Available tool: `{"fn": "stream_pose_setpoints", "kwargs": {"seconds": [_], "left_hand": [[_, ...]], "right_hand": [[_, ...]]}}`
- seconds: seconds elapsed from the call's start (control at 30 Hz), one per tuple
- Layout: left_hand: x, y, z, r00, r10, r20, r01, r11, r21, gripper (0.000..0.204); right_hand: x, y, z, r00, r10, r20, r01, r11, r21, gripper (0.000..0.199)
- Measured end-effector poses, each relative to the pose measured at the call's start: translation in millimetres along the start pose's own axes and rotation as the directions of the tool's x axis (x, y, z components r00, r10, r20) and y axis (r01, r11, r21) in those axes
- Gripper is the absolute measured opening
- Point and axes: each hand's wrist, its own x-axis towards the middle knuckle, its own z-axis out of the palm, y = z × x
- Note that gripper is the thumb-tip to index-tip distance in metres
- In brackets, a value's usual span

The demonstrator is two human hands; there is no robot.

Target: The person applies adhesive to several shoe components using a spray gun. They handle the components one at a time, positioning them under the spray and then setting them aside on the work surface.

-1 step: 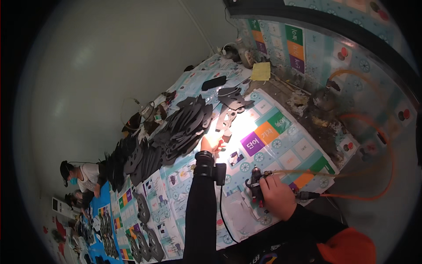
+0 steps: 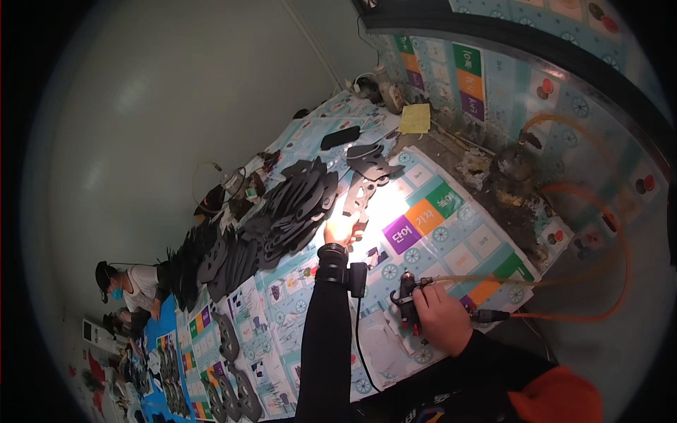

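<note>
head view: my left hand (image 2: pixel 343 229) pinches a black cut-out piece (image 2: pixel 360 194) whose long axis runs up and away; my right hand (image 2: pixel 441 317), nearer me, grips the spray gun (image 2: pixel 407 299) to its lower right.

Looking like a small production workshop: long worktable (image 2: pixel 486 243) carrying rows of black cut-out pieces (image 2: pixel 282 211), orange air hose (image 2: pixel 585 310) feeding a spray gun (image 2: pixel 407 299), other workers (image 2: pixel 130 285) sitting alongside

Black cutouts (image 2: pixel 296 204) left of spray gun (image 2: pixel 407 299)
</note>
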Motion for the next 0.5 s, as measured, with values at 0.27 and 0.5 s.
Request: {"fn": "stream_pose_setpoints", "kwargs": {"seconds": [0.27, 0.5], "left_hand": [[-27, -2, -43, 0.768, 0.619, -0.166, -0.401, 0.666, 0.629, 0.019], [-230, 103, -170, 0.919, 0.359, -0.162, -0.309, 0.913, 0.266, 0.014]], "right_hand": [[-4, -1, -1, 1.000, 0.017, 0.002, -0.017, 0.999, -0.045, 0.034], [2, 2, -5, 0.997, 0.076, 0.024, -0.076, 0.997, -0.011, 0.034]]}}
